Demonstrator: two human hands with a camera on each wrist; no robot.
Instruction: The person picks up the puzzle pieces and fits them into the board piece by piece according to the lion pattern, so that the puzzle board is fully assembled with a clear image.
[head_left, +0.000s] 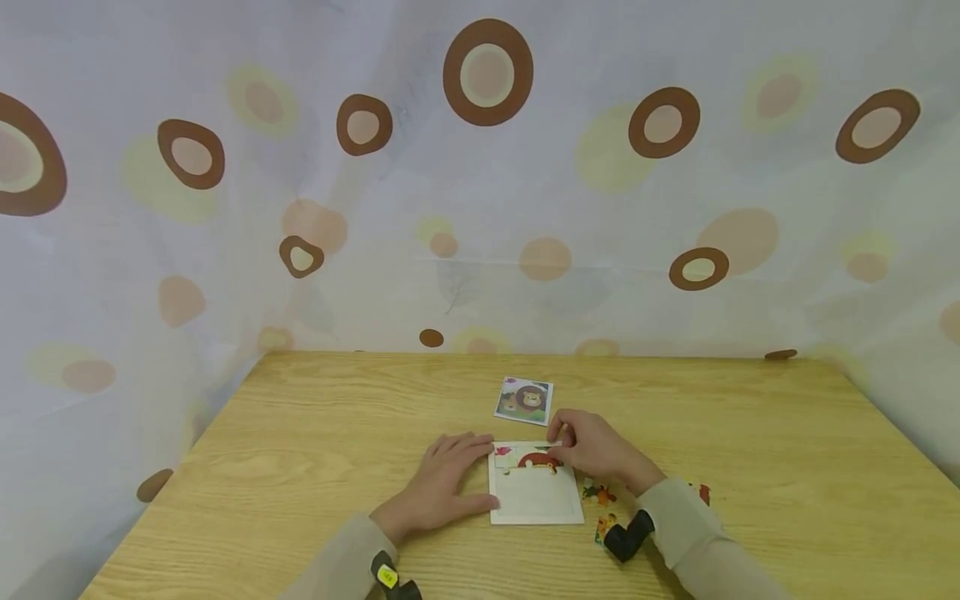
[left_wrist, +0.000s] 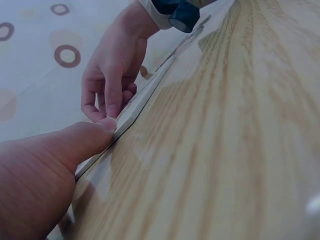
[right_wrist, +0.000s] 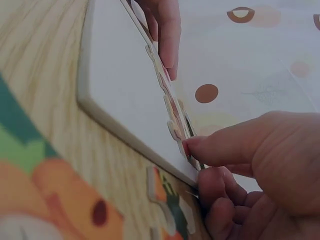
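A white square puzzle board (head_left: 536, 502) lies flat on the table, with a row of joined jigsaw pieces (head_left: 534, 460) along its far side. My left hand (head_left: 442, 487) rests at the board's left edge, fingers extended at the far corner and thumb (left_wrist: 92, 140) along the near part of that edge. At the far right corner, my right hand (head_left: 596, 448) pinches a jigsaw piece (right_wrist: 186, 146) at the end of the row, thumb on top and fingers curled by the rim. Most of that piece is hidden by the fingers.
Beyond the board lies a picture card (head_left: 523, 400) with a lion on it. Loose jigsaw pieces (head_left: 598, 493) lie right of the board, one (head_left: 606, 527) by the right wrist and another (head_left: 703, 493) past the forearm. A spotted cloth (head_left: 480, 217) hangs behind the wooden table (head_left: 337, 400).
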